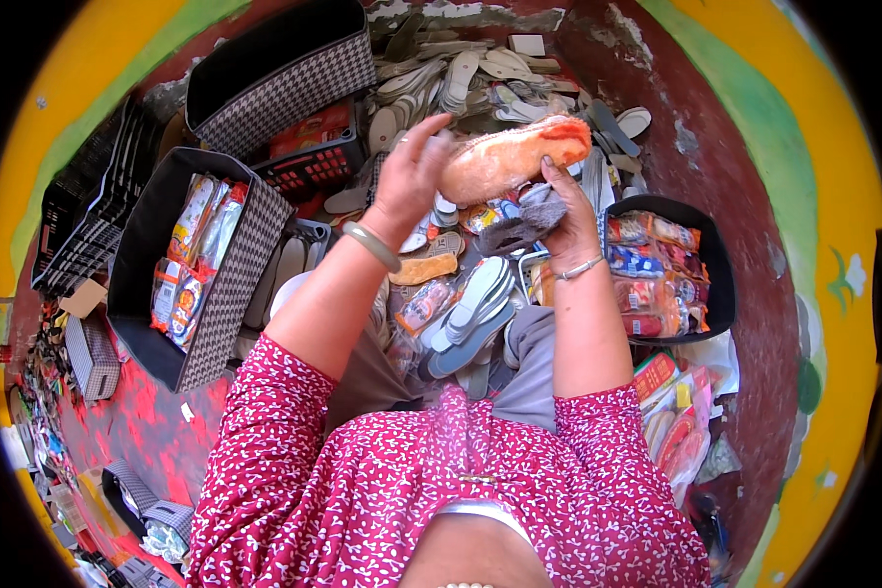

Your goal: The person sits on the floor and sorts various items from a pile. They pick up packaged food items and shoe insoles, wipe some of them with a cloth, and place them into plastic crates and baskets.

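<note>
My right hand (570,218) grips a fluffy peach-orange insole (505,157) near its right end, thumb on its face. A dark grey furry insole (521,227) hangs below, held in the same hand. My left hand (410,181) is raised at the orange insole's left end, fingers apart and partly blurred; whether it touches the insole is unclear. Beneath my hands lie a yellow-tan insole (423,269) and a stack of white and grey insoles (475,314).
Houndstooth-patterned bins stand at left, one bin (220,323) holding packaged goods. A dark bin (723,284) of wrapped packs sits at right. Many loose insoles (416,88) heap against the far wall. A red basket (309,171) stands behind my left arm. Packaged insoles (681,431) lie at right.
</note>
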Demonstrator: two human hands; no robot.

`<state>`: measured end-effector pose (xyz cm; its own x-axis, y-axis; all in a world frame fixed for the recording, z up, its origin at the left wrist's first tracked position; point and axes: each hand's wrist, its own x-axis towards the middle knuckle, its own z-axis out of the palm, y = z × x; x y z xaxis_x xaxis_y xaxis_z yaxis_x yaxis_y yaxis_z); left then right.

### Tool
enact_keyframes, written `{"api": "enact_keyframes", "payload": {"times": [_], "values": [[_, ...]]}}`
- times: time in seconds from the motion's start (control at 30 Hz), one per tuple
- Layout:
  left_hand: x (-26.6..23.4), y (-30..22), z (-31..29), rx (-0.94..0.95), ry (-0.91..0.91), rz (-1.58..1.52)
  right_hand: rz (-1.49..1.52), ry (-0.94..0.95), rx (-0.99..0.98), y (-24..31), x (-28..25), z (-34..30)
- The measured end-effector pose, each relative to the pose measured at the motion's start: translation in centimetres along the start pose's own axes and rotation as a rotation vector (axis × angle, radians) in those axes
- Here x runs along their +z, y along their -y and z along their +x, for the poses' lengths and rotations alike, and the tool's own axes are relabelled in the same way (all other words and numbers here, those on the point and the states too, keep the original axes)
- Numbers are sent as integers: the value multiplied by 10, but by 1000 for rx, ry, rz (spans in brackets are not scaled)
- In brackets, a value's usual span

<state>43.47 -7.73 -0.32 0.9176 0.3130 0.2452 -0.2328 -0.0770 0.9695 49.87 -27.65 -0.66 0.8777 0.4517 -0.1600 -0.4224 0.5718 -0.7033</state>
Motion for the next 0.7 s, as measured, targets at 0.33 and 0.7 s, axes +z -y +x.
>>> {"api": "enact_keyframes", "payload": {"times": [0.33,0.7], "values": [[-3,-6,-1,-449,471,-619,-51,-6,-52,-10,0,6],[18,13,-5,-369,254,-596,-162,52,19,-39,11,-2]]}}
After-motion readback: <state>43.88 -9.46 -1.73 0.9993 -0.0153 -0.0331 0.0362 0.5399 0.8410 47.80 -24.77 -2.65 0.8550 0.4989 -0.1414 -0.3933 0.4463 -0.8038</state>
